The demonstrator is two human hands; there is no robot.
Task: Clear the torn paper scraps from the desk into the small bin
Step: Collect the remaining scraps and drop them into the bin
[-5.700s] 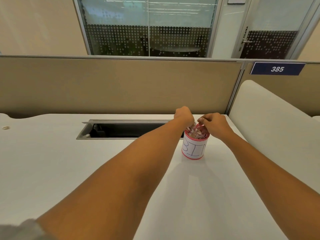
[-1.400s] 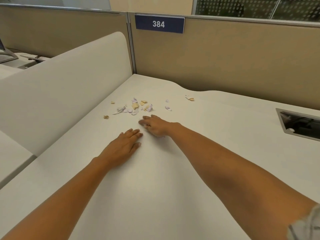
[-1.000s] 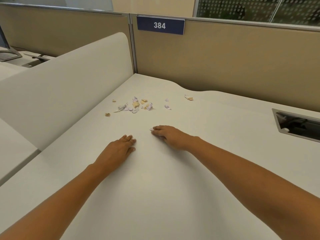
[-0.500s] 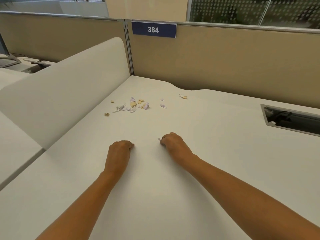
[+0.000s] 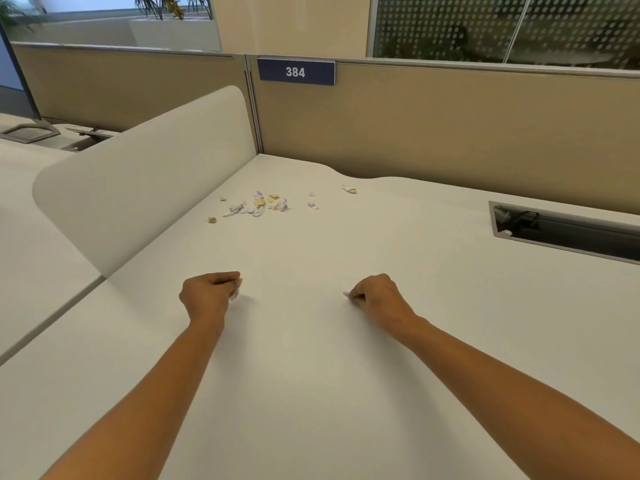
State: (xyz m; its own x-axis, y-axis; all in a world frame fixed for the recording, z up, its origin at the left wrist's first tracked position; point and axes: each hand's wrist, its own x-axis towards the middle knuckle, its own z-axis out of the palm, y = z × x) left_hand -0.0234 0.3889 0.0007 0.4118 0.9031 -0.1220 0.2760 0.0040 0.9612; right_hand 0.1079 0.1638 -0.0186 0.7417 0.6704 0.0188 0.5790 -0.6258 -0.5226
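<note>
My left hand (image 5: 207,297) near, curled round a white scrap (image 5: 235,293); my right hand (image 5: 379,299) to its right, pinching a white bit (image 5: 347,294); loose scraps (image 5: 258,205) far left on the desk (image 5: 311,375), well apart from both hands

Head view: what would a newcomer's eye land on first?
Two bare forearms reach in from the bottom. The left hand and the right hand are curled low over the white desk, each pinching a pale scrap. Beyond them, near the white divider, lies a loose scatter of torn paper scraps, and the blue 384 sign sits on the partition above.
</note>
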